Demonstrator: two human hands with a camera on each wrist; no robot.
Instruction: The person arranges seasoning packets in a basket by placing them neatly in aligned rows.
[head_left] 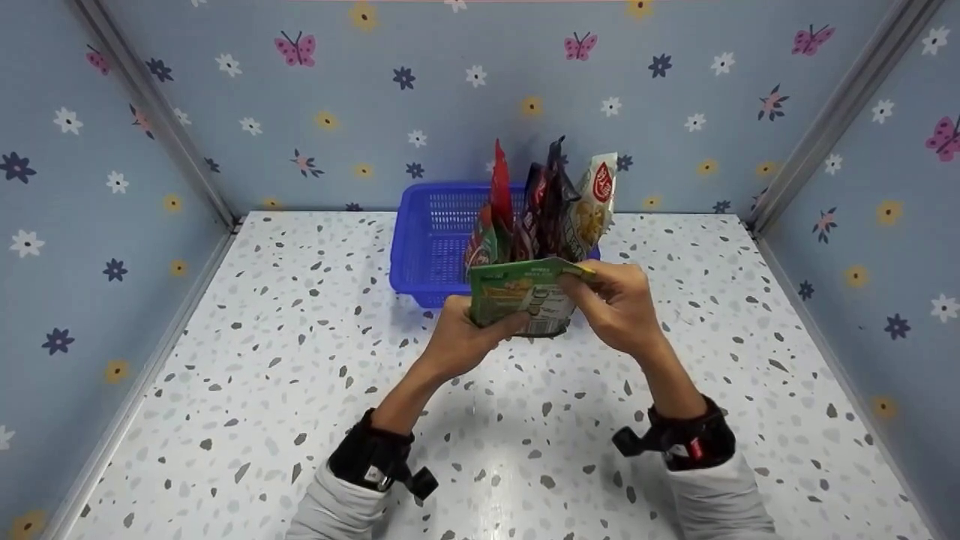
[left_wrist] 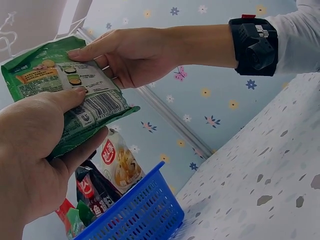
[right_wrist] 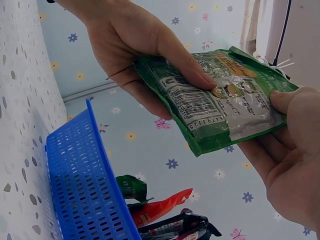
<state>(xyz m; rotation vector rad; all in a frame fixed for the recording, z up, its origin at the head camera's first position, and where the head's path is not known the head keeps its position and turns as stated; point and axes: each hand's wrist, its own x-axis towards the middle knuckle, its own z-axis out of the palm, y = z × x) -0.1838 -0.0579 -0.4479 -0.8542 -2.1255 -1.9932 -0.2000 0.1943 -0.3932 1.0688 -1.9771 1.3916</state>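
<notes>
Both hands hold a green seasoning packet (head_left: 517, 292) in front of the basket, its printed back with a barcode (left_wrist: 105, 104) facing me. My left hand (head_left: 469, 337) grips the packet's left and lower side, thumb across the printed face and fingers behind. On the other side, my right hand (head_left: 615, 304) pinches the upper right corner between thumb and fingers. Behind the packet stands a blue plastic basket (head_left: 420, 262). Upright in its right part are a red packet (head_left: 501, 187), dark packets (head_left: 553, 202) and a pale packet with a red logo (head_left: 596, 199).
The basket sits on a white speckled table (head_left: 300, 360), close to the patterned back wall (head_left: 480, 97). Similar walls rise at the left and right. A green and red packet (head_left: 484, 236) leans inside the basket near its middle. Each wrist wears a black camera strap (head_left: 690, 435).
</notes>
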